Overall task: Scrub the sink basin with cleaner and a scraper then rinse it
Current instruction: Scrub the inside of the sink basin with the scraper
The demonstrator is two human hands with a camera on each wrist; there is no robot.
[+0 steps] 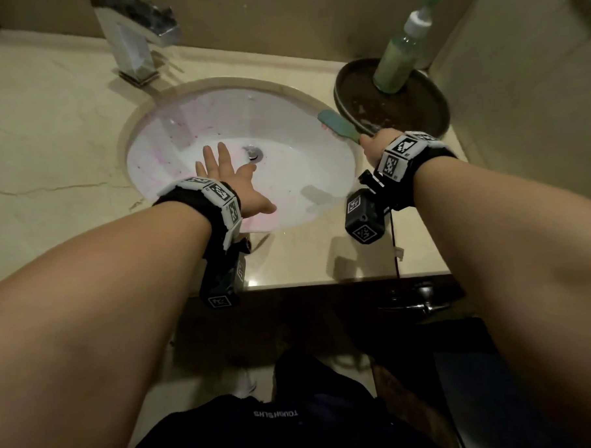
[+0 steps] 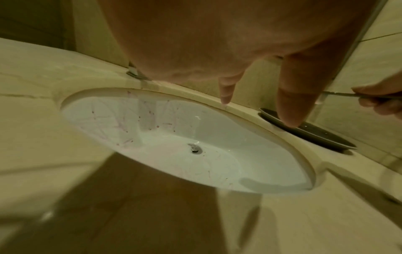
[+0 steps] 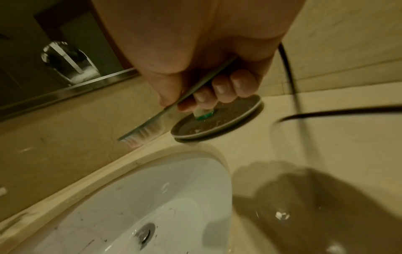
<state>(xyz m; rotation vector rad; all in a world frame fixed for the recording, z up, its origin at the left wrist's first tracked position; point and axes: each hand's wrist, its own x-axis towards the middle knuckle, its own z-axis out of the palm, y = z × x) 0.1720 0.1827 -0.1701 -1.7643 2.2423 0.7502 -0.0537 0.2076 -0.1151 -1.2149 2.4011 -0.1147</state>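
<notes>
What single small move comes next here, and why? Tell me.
Probably bring the brush in the right hand down onto the pink streaks on the basin's far-left wall. The sink basin still shows pink cleaner streaks and specks, the brush is lifted over the right rim, and the left hand hovers open above the basin, holding nothing.

A pale stone counter [image 1: 40, 140] carries everything. A white oval basin [image 1: 312, 175], streaked pink, is sunk into its middle (a metal drain sits at the bottom). A chrome tap [image 1: 132, 44] stands at the back edge, left of centre. Toward the back right corner lies a round dark tray [image 1: 428, 116], a green pump bottle [image 1: 400, 56] upright on it
</notes>
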